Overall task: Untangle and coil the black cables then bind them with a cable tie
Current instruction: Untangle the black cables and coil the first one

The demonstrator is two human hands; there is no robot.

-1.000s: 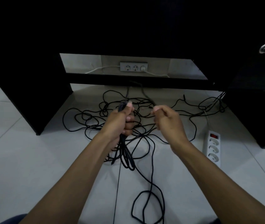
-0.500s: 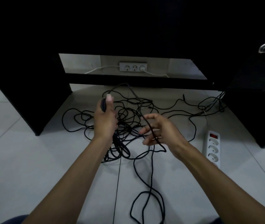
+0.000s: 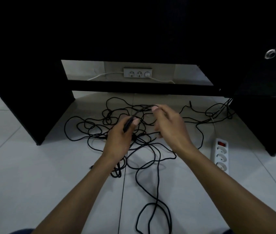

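Pinching a strand again, the right hand (image 3: pixel 169 123) has risen beside the left hand (image 3: pixel 120 139) gripping bunched black cables (image 3: pixel 150 149).

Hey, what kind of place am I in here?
Probably a home or office room, down on the floor under a black desk. Signs: a pale tiled floor, a wall socket strip behind the desk, and a white power strip beside the tangled cables.

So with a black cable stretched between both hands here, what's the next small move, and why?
Probably bring the right hand back to the left hand and lay its pinched span of thin black cable in as another loop. The left hand already grips a hanging bundle, while most of the cable lies tangled on the pale tiled floor, so coiling is far from done.
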